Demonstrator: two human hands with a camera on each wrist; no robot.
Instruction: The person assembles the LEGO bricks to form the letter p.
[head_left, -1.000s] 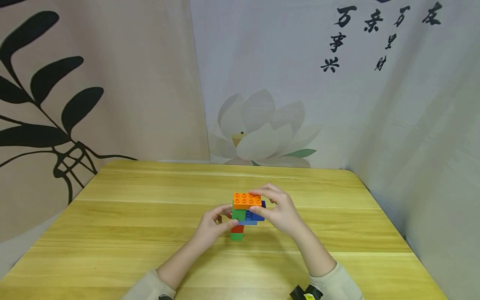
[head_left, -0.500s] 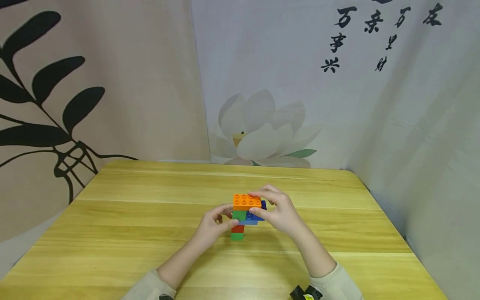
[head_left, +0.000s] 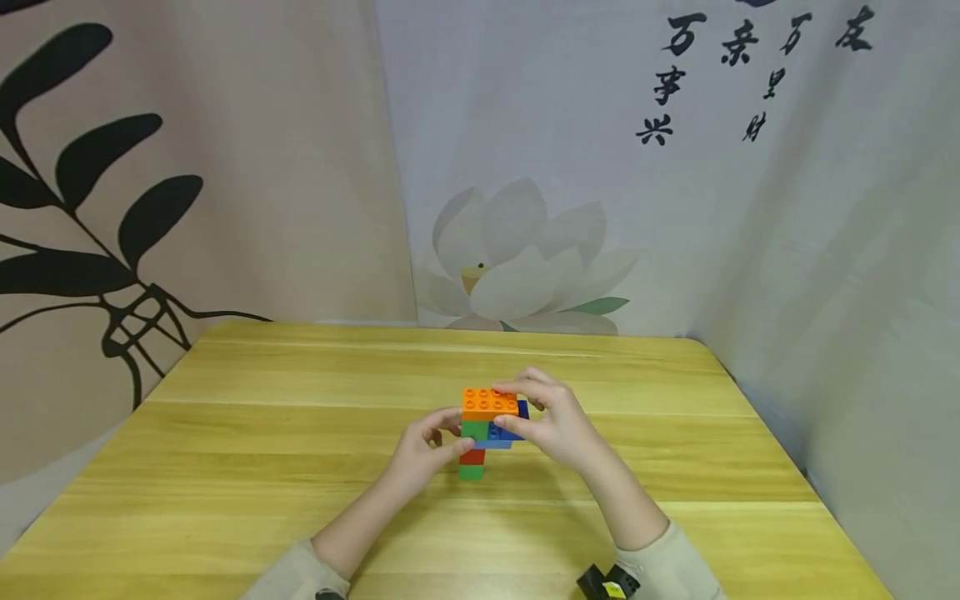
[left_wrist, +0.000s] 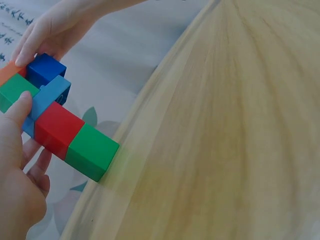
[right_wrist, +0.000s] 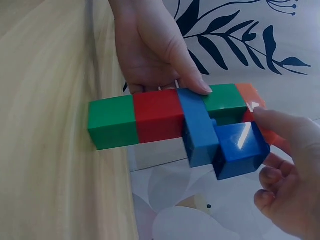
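Observation:
A tower of toy building bricks stands on the table, with a green brick (head_left: 471,472) at its foot and a red brick (left_wrist: 59,129) above that. Over the red lies a longer light blue brick (right_wrist: 199,127). It bears an upper green brick (head_left: 474,430) and a dark blue brick (right_wrist: 241,150) side by side. An orange brick (head_left: 489,404) lies on top. My left hand (head_left: 427,447) holds the tower around the light blue and upper green bricks, thumb in front. From the right, my right hand (head_left: 557,423) pinches the orange brick between thumb and fingers.
The wooden table (head_left: 262,467) spreads out around the tower. Behind it hangs a cloth backdrop (head_left: 300,167) with printed leaves, a lotus and writing. A black device (head_left: 609,583) is on the right wrist by the sleeve.
The orange brick sits very slightly lower than one second ago. Both hands keep their hold, and the whole head view has shifted a little.

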